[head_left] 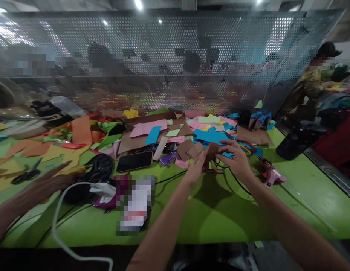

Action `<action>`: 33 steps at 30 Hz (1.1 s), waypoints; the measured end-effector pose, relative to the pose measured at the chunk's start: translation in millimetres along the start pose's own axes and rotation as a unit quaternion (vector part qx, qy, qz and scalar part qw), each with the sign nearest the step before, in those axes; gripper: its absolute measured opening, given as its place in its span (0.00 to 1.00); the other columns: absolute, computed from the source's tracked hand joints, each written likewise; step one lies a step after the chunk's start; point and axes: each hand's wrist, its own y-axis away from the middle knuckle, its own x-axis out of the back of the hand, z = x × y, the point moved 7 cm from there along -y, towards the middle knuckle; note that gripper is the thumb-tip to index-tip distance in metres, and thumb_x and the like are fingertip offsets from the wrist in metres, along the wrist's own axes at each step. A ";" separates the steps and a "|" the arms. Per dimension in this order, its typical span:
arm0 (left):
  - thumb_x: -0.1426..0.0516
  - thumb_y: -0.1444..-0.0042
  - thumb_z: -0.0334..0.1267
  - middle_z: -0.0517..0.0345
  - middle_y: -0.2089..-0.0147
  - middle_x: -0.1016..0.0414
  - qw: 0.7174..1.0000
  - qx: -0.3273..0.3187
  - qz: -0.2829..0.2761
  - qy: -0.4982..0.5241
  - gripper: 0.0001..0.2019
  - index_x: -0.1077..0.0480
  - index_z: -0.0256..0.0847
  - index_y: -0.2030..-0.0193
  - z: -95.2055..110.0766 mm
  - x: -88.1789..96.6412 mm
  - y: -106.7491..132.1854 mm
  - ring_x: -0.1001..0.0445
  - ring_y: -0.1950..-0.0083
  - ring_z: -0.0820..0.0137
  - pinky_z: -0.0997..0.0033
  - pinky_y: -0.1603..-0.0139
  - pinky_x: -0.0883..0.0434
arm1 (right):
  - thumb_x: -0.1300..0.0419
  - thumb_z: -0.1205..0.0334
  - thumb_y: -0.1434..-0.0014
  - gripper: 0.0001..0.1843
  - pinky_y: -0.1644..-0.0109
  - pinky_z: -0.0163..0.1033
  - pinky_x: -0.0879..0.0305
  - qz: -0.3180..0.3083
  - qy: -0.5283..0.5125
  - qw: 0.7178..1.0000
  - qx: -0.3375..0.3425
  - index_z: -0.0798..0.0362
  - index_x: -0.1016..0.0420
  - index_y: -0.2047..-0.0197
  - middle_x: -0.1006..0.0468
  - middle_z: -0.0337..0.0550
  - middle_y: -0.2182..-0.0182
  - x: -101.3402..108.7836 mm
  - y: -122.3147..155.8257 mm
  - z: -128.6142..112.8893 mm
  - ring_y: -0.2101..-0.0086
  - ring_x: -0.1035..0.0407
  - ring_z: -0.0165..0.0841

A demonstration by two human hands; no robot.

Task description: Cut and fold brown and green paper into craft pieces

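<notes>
A brown piece (212,151), paper or thin card, is held slightly above the green table between my two hands. My left hand (195,167) pinches its left side, fingers pressed together. My right hand (233,156) grips its right edge with thumb and bent fingers; some fingertips are hidden behind it. Just left of it lie more brown pieces (186,148). Behind my hands is a pile of blue paper (207,137). Under my hands a black cable (239,180) runs across the table, and a small brown object partly shows there, too unclear to name.
A pink glue gun (273,175) lies to the right, near a dark tumbler (300,139). On the left are a phone (134,161), a tissue pack (108,194), scissors (27,174) and another person's hand (57,177). A perforated metal screen (169,49) stands behind.
</notes>
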 end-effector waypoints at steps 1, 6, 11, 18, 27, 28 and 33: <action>0.50 0.40 0.59 0.49 0.50 0.23 1.000 -0.009 -0.021 0.004 0.28 0.29 0.41 0.44 4.1 -3.7 0.9 0.27 0.53 0.64 0.68 0.55 0.30 | 0.32 0.58 0.48 0.05 0.43 0.49 0.40 0.000 -0.002 1.000 0.007 0.49 0.23 0.70 0.27 0.46 0.54 0.4 -0.4 -1.2 0.48 0.33 0.43; 0.42 0.44 0.49 0.53 0.59 0.23 0.989 -0.041 -0.145 -0.015 0.27 0.35 0.36 0.41 21.9 -26.3 8.6 0.26 0.62 0.67 0.69 0.60 0.28 | 0.32 0.59 0.49 0.05 0.42 0.51 0.40 -0.024 -0.026 0.999 -0.001 0.49 0.22 0.70 0.27 0.47 0.47 -0.5 -2.2 -1.9 0.50 0.31 0.42; 0.49 0.39 0.46 0.56 0.68 0.25 0.982 -0.060 -0.144 -0.104 0.17 0.29 0.37 0.53 25.9 -27.3 11.2 0.27 0.63 0.65 0.70 0.61 0.30 | 0.32 0.58 0.49 0.06 0.44 0.48 0.38 -0.047 -0.092 0.994 -0.032 0.50 0.23 0.71 0.23 0.46 0.52 -5.6 -1.4 2.9 0.52 0.29 0.40; 0.47 0.43 0.50 0.55 0.65 0.25 0.985 -0.050 -0.135 -0.098 0.17 0.29 0.37 0.59 23.7 -25.5 10.4 0.28 0.61 0.64 0.70 0.61 0.31 | 0.29 0.55 0.56 0.12 0.63 0.40 0.34 -0.012 -0.121 0.987 -0.107 0.50 0.25 0.71 0.24 0.38 0.73 -6.2 0.6 16.0 0.69 0.31 0.34; 0.47 0.43 0.48 0.57 0.72 0.25 0.991 -0.049 -0.123 -0.035 0.14 0.31 0.38 0.68 23.0 -25.7 7.6 0.30 0.71 0.70 0.72 0.68 0.33 | 0.30 0.58 0.54 0.15 0.62 0.39 0.33 0.011 -0.146 0.983 -0.112 0.49 0.28 0.64 0.25 0.37 0.69 -5.3 3.5 15.0 0.67 0.30 0.33; 0.47 0.43 0.48 0.58 0.73 0.26 0.991 -0.048 -0.121 -0.036 0.14 0.31 0.38 0.68 23.4 -25.2 7.7 0.30 0.72 0.71 0.72 0.70 0.34 | 0.30 0.58 0.54 0.16 0.62 0.39 0.33 0.012 -0.149 0.982 -0.115 0.49 0.28 0.63 0.25 0.37 0.70 -5.4 3.6 15.8 0.67 0.30 0.33; 0.46 0.43 0.51 0.59 0.75 0.27 0.993 -0.031 -0.115 -0.018 0.16 0.32 0.40 0.69 25.5 -21.5 8.1 0.30 0.73 0.71 0.72 0.69 0.34 | 0.29 0.58 0.56 0.19 0.61 0.39 0.32 0.040 -0.165 0.976 -0.133 0.49 0.28 0.61 0.25 0.37 0.69 0.4 1.3 24.1 0.66 0.30 0.34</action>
